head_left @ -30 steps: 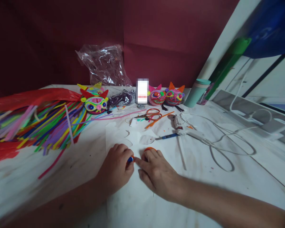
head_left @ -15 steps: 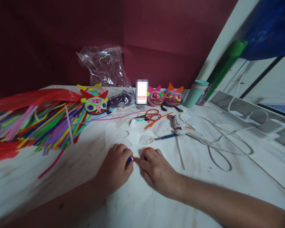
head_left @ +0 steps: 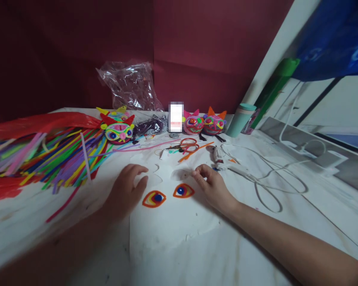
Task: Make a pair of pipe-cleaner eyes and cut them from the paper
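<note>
Two eye-shaped pieces with orange outlines, blue pupils and yellow and red bands lie on the white paper: the left eye piece (head_left: 154,199) and the right eye piece (head_left: 183,191). My left hand (head_left: 127,184) hovers above and left of the left piece, thumb and fingers apart, holding nothing. Over a greyish oval patch (head_left: 179,174), my right hand (head_left: 210,182) has its thumb and fingertips pinched together at the patch's right edge. Whatever is between those fingertips is too small to make out. The blue-handled tool beside the patch is mostly hidden behind this hand.
Orange-handled scissors (head_left: 189,145), a glue tube (head_left: 218,155) and a looped white cable (head_left: 265,182) lie beyond the hands. Colourful pipe cleaners (head_left: 59,159) spread at left. Decorated horned heads (head_left: 119,132), a blurred white rectangle (head_left: 176,117) and a green cup (head_left: 241,120) line the back.
Both hands have parted from the middle, uncovering the two eye pieces on the paper. My left hand moved left and opened; my right moved right and up to the oval patch, over the blue-handled tool.
</note>
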`<state>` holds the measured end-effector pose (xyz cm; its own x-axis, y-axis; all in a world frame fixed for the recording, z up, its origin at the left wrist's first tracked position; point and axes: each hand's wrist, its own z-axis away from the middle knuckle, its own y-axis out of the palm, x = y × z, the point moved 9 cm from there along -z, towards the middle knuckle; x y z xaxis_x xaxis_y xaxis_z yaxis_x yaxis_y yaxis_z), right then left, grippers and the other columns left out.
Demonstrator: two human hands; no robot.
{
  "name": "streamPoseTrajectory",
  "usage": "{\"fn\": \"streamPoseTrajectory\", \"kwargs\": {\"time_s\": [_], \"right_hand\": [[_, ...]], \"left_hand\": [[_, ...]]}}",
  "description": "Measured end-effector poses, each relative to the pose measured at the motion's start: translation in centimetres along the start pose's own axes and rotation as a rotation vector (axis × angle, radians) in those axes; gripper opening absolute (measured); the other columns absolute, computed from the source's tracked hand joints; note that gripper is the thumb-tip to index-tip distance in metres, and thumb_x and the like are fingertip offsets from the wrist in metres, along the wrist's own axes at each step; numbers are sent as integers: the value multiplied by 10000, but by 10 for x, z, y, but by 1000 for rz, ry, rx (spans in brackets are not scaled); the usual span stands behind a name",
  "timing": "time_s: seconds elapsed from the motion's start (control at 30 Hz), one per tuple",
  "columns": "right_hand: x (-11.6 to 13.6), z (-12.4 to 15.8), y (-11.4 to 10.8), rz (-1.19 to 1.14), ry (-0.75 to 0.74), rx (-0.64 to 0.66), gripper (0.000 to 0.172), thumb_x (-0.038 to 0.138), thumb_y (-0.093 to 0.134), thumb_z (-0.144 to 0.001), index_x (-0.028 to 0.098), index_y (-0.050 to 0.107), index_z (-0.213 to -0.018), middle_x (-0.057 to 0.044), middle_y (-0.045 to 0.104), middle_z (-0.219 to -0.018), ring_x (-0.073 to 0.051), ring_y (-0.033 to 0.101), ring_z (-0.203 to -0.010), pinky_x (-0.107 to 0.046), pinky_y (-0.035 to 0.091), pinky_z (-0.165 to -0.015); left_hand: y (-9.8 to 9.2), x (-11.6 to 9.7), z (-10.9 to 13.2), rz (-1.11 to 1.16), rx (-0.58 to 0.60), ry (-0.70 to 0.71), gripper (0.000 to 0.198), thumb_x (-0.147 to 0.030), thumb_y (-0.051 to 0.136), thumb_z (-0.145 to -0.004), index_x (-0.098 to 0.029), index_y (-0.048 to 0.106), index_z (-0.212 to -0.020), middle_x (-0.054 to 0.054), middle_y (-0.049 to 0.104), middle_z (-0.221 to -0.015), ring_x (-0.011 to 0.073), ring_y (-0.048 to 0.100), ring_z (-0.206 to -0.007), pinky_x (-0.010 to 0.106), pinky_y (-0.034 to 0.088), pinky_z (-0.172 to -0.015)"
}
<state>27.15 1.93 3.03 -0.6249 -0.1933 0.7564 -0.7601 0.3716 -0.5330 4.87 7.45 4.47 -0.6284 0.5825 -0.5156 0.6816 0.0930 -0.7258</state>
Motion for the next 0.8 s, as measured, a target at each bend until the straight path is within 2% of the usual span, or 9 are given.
{"fn": "streamPoseTrajectory", "kwargs": {"time_s": [0.07, 0.17, 0.27, 0.37, 0.5, 0.6, 0.73, 0.8], "right_hand": [[0, 0, 1, 4, 0, 16, 232, 358, 435, -872, 201, 453, -702, 27, 456, -600, -136, 419, -561, -265, 348, -545], [3, 4, 6, 40, -17, 69, 189, 309, 432, -872, 195, 481, -730, 4, 513, -657, -145, 466, -611, -269, 382, -581], [11, 9, 10, 69, -69, 110, 117, 215, 443, -850, 191, 511, -759, -22, 574, -718, -156, 520, -666, -274, 418, -619], [27, 17, 18, 77, -226, 157, 127, 128, 460, -815, 190, 563, -774, -36, 615, -746, -162, 561, -711, -283, 447, -669], [56, 40, 36, 78, -501, 282, 191, 116, 452, -862, 167, 636, -852, -71, 639, -784, -170, 582, -763, -291, 469, -709], [62, 51, 49, 183, -563, 317, 218, 127, 452, -889, 141, 655, -969, -102, 618, -830, -190, 564, -810, -315, 469, -723], [61, 54, 62, 341, -584, 342, 254, 141, 460, -900, 129, 648, -1070, -103, 559, -828, -204, 525, -816, -342, 457, -721], [60, 55, 66, 394, -600, 357, 271, 143, 469, -896, 136, 638, -1107, -96, 538, -824, -205, 507, -809, -344, 455, -717]], "left_hand": [[-8, 8, -9, -22, 29, -70, 224, -349, 440, -793, -204, 588, -879, 30, 622, -885, 186, 568, -795, 287, 461, -681], [-3, 12, -14, -36, 226, -128, 219, -358, 450, -773, -201, 600, -747, 3, 628, -737, 162, 547, -661, 274, 427, -626], [6, 10, -12, -62, 391, -100, 209, -330, 453, -755, -201, 587, -659, -15, 594, -644, 144, 513, -588, 263, 391, -578], [13, 3, -7, -72, 407, -16, 194, -312, 455, -741, -198, 578, -644, -11, 581, -656, 144, 519, -603, 262, 388, -583], [25, -6, 4, -60, 359, 66, 119, -268, 516, -717, -197, 603, -758, 21, 619, -786, 172, 569, -746, 279, 427, -679], [35, -13, 14, -92, 368, 151, 131, -172, 509, -709, -195, 603, -798, 39, 631, -837, 189, 571, -850, 296, 429, -760], [34, 4, 13, -212, 393, 13, 163, -126, 455, -726, -189, 592, -787, 28, 617, -769, 171, 568, -715, 276, 413, -639], [32, 12, 10, -229, 442, -32, 166, -123, 459, -717, -194, 597, -777, 7, 611, -725, 154, 553, -643, 260, 390, -591]]}}
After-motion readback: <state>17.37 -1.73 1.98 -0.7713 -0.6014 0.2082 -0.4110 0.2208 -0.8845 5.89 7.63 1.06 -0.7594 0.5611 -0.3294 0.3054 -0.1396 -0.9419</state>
